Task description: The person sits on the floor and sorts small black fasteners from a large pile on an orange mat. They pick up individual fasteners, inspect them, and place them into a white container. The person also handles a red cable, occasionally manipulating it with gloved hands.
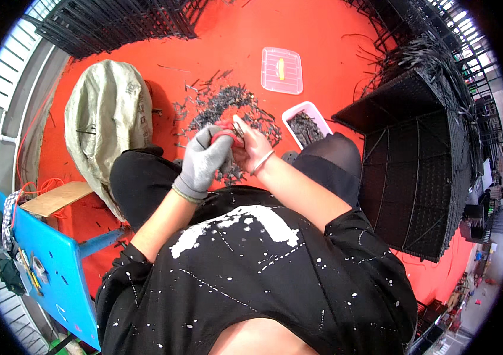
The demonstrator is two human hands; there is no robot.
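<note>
The 2 hands meet over a pile (223, 105) of black bits on the red floor (234, 35). The gloved left hand (203, 155) grips a red thing (231, 138). The bare right hand (254, 148) curls close by it; I cannot tell what it holds. It seems best to hold tight and keep fingertips off sharp parts. A white tub (286, 120) has black strips (306, 127) inside. A clear lid (271, 77) lies apart from it. I cannot see inside the sack (108, 109).

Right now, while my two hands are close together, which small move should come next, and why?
Perhaps turn the right hand slightly outward while the gloved left hand holds the red object: the hands meet closely there, and their fingers hide much of it from this view.
</note>
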